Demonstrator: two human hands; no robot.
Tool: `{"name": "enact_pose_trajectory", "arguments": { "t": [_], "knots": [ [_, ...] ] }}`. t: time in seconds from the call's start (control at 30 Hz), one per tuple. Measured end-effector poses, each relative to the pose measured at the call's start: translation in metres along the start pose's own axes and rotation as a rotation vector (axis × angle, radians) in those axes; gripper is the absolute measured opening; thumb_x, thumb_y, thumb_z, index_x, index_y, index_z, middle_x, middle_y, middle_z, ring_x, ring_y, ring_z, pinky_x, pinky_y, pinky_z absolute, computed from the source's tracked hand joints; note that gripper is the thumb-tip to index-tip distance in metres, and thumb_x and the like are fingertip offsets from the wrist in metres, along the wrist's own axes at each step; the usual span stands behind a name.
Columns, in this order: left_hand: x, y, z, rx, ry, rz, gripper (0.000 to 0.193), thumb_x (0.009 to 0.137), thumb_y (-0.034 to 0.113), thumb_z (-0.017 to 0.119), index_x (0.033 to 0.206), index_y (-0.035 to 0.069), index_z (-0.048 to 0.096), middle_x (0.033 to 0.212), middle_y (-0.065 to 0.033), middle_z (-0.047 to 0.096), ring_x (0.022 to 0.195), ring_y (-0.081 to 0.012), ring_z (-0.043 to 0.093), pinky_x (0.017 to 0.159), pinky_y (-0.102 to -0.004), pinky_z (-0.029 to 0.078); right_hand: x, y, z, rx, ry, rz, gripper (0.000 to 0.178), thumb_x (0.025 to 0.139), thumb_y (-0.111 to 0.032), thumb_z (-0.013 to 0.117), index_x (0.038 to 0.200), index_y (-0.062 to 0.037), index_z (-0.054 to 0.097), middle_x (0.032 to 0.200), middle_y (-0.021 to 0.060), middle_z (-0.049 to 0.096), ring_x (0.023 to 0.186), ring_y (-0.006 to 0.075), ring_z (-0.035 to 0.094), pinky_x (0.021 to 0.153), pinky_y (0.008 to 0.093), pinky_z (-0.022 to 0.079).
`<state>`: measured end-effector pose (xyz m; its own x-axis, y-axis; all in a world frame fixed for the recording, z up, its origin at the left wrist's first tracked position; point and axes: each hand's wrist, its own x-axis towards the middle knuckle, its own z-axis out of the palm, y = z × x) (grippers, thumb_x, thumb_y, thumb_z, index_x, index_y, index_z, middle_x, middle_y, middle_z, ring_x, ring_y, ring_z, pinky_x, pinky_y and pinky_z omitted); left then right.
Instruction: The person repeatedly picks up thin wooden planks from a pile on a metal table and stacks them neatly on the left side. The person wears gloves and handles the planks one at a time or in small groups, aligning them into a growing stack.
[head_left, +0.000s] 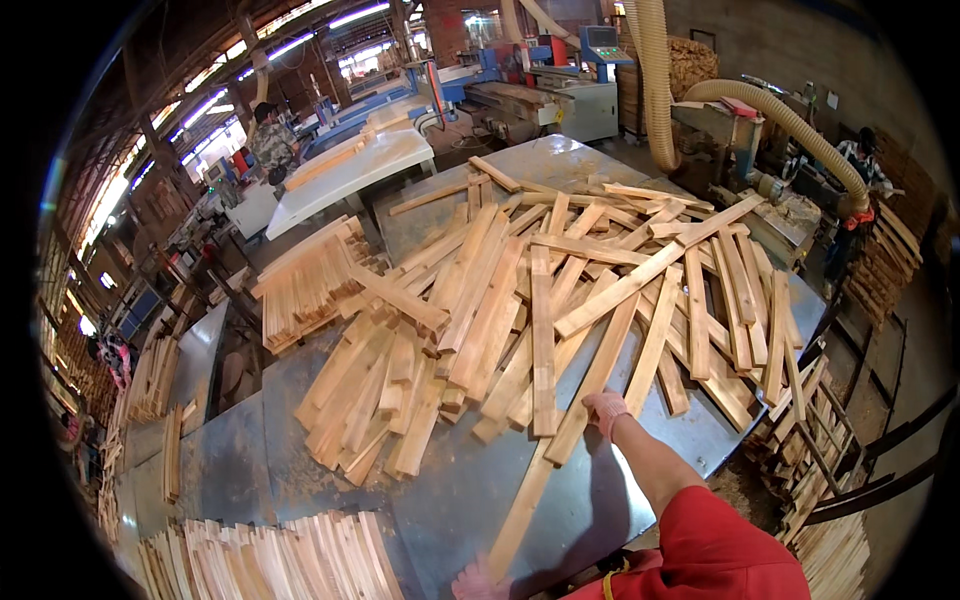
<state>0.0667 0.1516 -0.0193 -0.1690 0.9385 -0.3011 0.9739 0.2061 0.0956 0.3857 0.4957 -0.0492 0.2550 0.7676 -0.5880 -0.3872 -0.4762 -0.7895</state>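
Observation:
A large heap of loose wooden slats (pixel 485 300) lies crisscrossed on a metal-topped table (pixel 430 520). My right hand (pixel 606 411), in a pinkish work glove, grips the edge of one long slat (pixel 582 425) at the heap's near side. At the bottom edge, my left hand (pixel 480 582), gloved too and somewhat blurred, is closed around the near end of another slat (pixel 522 508). That slat slants up from the hand, and its far end passes under the one at my right hand. The left fingertips are partly hidden.
Upright rows of slats (pixel 270 560) stand at the near left, with a neat stack (pixel 312 285) beyond. Ribbed ducts (pixel 655 90) hang at the far right near a machine (pixel 735 130). Co-workers (pixel 272 140) stand farther off. Metal rails (pixel 880 440) edge the right side.

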Motion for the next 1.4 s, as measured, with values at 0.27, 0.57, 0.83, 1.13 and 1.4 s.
{"name": "enact_pose_trajectory", "arguments": {
  "t": [0.27, 0.57, 0.83, 1.13, 1.4],
  "knots": [
    [-0.046, -0.075, -0.007, -0.507, -0.498, -0.184, 0.066, 0.098, 0.044, 0.068, 0.155, 0.018, 0.049, 0.146, -0.0262, 0.059, 0.125, -0.0443, 0.063, 0.102, -0.0467, 0.053, -0.176, 0.120, -0.014, -0.249, -0.362, 0.082, 0.035, 0.088, -0.014, 0.075, 0.119, -0.0010, 0.067, 0.092, 0.0112, 0.071, 0.075, 0.0210, 0.067, 0.064, 0.0367, 0.054],
    [-0.067, -0.035, 0.019, -0.354, 0.000, -0.216, 0.057, 0.081, 0.048, 0.079, 0.120, 0.008, 0.067, 0.115, -0.0198, 0.068, 0.108, -0.0426, 0.066, 0.093, -0.0523, 0.053, -0.311, 0.200, 0.026, -1.213, -1.127, -0.155, 0.045, 0.091, -0.028, 0.069, 0.129, -0.0030, 0.064, 0.108, 0.0177, 0.072, 0.100, 0.0279, 0.068, 0.093, 0.0371, 0.054],
    [-0.161, -0.124, 0.044, -0.543, 0.122, -0.422, 0.066, 0.073, 0.041, 0.088, 0.126, 0.006, 0.068, 0.128, -0.0177, 0.067, 0.120, -0.0368, 0.063, 0.101, -0.0442, 0.052, -0.206, 0.201, -0.014, -0.431, -0.745, 0.202, 0.027, 0.094, -0.013, 0.070, 0.118, -0.0008, 0.069, 0.096, 0.0059, 0.069, 0.087, 0.0194, 0.066, 0.075, 0.0328, 0.053],
    [-0.104, -0.103, 0.026, 0.075, 0.450, -0.525, 0.073, 0.088, 0.041, 0.072, 0.150, 0.008, 0.051, 0.160, -0.0136, 0.043, 0.152, -0.0399, 0.033, 0.124, -0.0584, 0.026, -0.089, 0.107, -0.008, -0.173, -0.155, -0.175, 0.046, 0.093, -0.010, 0.065, 0.137, 0.0029, 0.060, 0.093, 0.0059, 0.069, 0.070, 0.0144, 0.059, 0.061, 0.0302, 0.049],
    [0.138, 0.039, -0.071, -0.100, 0.401, 0.000, 0.093, 0.076, 0.039, 0.085, 0.155, 0.010, 0.045, 0.151, -0.0161, 0.048, 0.142, -0.0381, 0.043, 0.118, -0.0525, 0.035, -0.043, 0.094, 0.036, -0.340, -0.105, -0.145, 0.061, 0.083, -0.022, 0.078, 0.133, 0.0044, 0.055, 0.102, 0.0131, 0.065, 0.088, 0.0241, 0.061, 0.080, 0.0386, 0.052]
  ]
}}
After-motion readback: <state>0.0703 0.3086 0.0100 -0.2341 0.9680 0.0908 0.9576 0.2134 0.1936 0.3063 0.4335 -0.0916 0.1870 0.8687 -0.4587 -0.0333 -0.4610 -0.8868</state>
